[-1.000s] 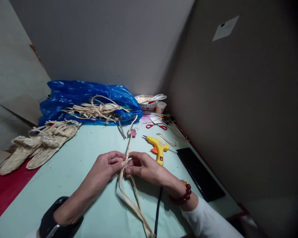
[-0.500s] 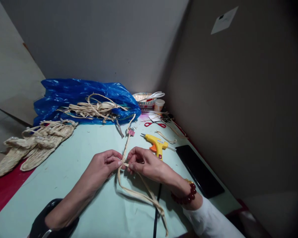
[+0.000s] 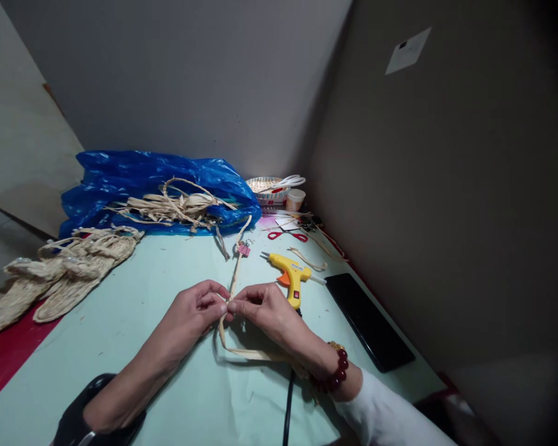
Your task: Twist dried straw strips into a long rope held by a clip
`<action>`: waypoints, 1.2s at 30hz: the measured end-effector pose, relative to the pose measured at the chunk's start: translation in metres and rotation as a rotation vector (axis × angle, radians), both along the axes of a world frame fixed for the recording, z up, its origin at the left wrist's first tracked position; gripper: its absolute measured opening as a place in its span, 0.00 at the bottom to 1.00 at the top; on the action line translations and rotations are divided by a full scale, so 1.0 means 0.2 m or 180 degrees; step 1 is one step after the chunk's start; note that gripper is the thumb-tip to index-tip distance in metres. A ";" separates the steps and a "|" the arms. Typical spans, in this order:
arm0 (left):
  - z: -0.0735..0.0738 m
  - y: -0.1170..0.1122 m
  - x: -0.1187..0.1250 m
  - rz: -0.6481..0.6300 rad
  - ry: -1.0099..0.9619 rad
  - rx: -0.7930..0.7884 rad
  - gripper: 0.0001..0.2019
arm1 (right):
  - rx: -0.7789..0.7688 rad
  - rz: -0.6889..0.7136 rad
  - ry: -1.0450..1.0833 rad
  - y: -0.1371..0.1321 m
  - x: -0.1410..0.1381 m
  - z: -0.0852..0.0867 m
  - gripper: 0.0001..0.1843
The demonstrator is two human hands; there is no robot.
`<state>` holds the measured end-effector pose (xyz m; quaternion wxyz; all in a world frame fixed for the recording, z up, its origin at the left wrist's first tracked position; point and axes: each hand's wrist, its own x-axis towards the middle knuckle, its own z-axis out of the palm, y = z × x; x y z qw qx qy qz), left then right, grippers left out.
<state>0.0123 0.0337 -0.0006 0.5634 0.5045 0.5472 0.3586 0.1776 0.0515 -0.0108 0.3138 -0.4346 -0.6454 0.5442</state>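
Note:
My left hand (image 3: 193, 313) and my right hand (image 3: 263, 310) meet fingertip to fingertip over the pale green table (image 3: 134, 322). Both pinch a braided straw cord (image 3: 235, 272) that runs away from me to a pink binder clip (image 3: 244, 249). Loose straw strands (image 3: 246, 353) trail from the pinch toward me and pass under my right wrist, which wears a red bead bracelet (image 3: 335, 375). A yellow glue gun (image 3: 291, 274) lies just right of my right hand.
A blue plastic bag (image 3: 121, 179) with a heap of straw (image 3: 177, 205) lies at the back. Woven straw sandals (image 3: 60, 269) sit at the left. Red scissors (image 3: 286, 235), a basket with white scissors (image 3: 270, 186), a cup (image 3: 296, 199) and a black phone (image 3: 367, 322) lie to the right.
My hands have closed together on the cord. The loose strands have swung from toward me to the right, now lying under my right wrist.

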 end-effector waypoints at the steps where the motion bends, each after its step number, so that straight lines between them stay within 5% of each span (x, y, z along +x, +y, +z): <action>1: 0.00 0.00 0.00 0.0008 0.0066 0.0096 0.13 | -0.0004 -0.0071 -0.0001 0.00 -0.01 -0.01 0.12; 19: 0.02 -0.05 0.01 0.0028 0.2235 0.1164 0.08 | -0.0017 -0.0540 -0.0101 -0.02 -0.07 -0.08 0.08; 29: 0.06 -0.09 0.04 0.0059 0.2257 0.1055 0.12 | 0.0675 -0.0763 -0.0435 -0.05 -0.08 -0.01 0.07; 36: -0.05 -0.17 0.12 0.0240 0.3167 0.3172 0.12 | 0.0286 -0.0507 0.0041 -0.04 -0.04 -0.02 0.06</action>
